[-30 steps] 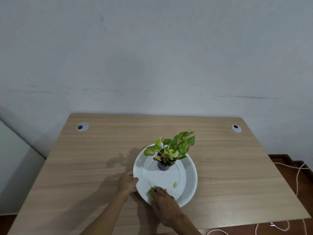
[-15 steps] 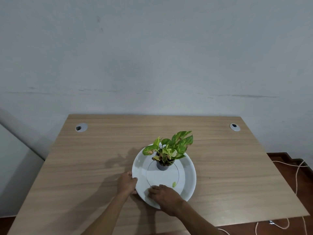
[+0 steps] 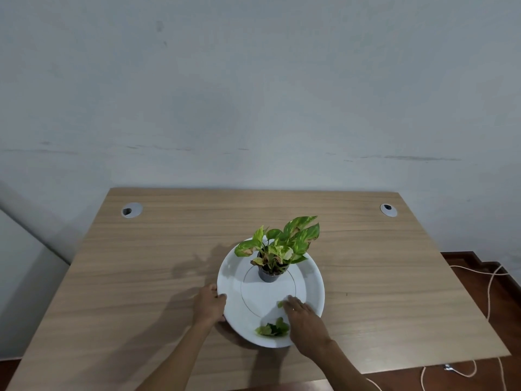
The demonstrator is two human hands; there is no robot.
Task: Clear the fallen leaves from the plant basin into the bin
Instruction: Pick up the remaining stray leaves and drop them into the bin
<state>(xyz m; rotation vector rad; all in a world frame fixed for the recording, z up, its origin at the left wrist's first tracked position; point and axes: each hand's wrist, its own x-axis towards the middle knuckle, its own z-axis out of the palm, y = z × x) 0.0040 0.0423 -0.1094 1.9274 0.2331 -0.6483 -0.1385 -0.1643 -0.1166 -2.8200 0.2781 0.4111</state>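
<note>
A white round basin (image 3: 236, 277) sits on the wooden table (image 3: 141, 277), with a small potted plant (image 3: 277, 249) in a dark pot at its middle. A little heap of fallen green leaves (image 3: 273, 330) lies at the basin's near rim. One small leaf (image 3: 280, 304) lies further in, touching my right hand's fingertips. My right hand (image 3: 306, 320) rests flat inside the basin, fingers spread, just right of the heap. My left hand (image 3: 210, 304) grips the basin's left rim. No bin is in view.
Two grey cable grommets (image 3: 131, 210) (image 3: 388, 209) are set in the table's far corners. A white wall stands behind the table. Light cables (image 3: 490, 292) trail over the reddish floor at the right.
My right hand has moved from the basin's near-left part to the right, uncovering the heap of leaves, and its fingertips have reached the small single leaf. My left hand stays on the rim.
</note>
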